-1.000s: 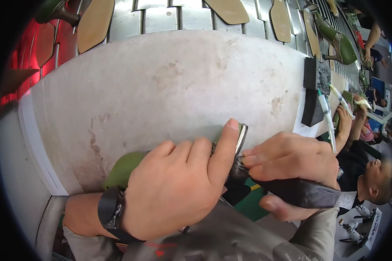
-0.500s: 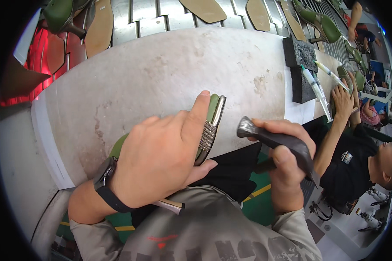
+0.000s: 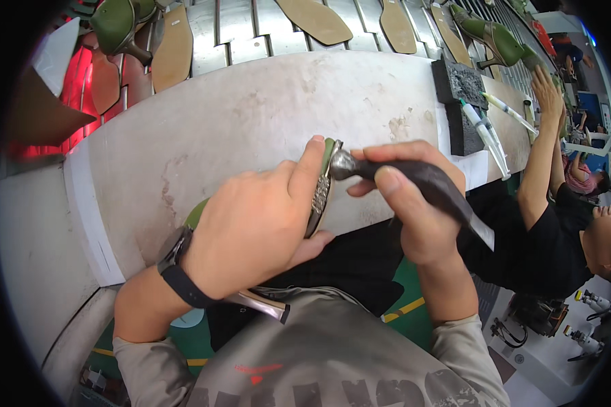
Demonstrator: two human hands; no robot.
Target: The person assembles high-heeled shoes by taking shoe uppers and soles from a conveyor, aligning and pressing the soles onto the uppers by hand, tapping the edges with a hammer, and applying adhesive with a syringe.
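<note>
My left hand [image 3: 254,214] is wrapped over a green high-heeled shoe [image 3: 320,195] with a glittering band and a metallic edge. Its index finger stretches along the toe, and the palm hides most of the upper. The slim heel [image 3: 268,306] sticks out below my wrist. In my right hand [image 3: 431,217] is a dark shoemaker's hammer [image 3: 424,182], gripped close to its head, with the flared blade end pointing toward me. Its rounded face is at the shoe's edge near the toe; whether they touch, I cannot tell. The hammer's handle is hidden by the hand.
A pale, stained worktable [image 3: 251,112] lies ahead. Beyond it a slatted metal conveyor [image 3: 241,30] carries tan soles [image 3: 172,51] and green heeled shoes [image 3: 485,37]. Syringes [image 3: 485,132] lean by a black foam block [image 3: 458,115]. At right, a co-worker in black [image 3: 533,241] reaches toward the conveyor.
My right hand has brought the hammer left and up to the shoe's edge. My left hand keeps its hold on the shoe. The co-worker's arm has reached farther away.
</note>
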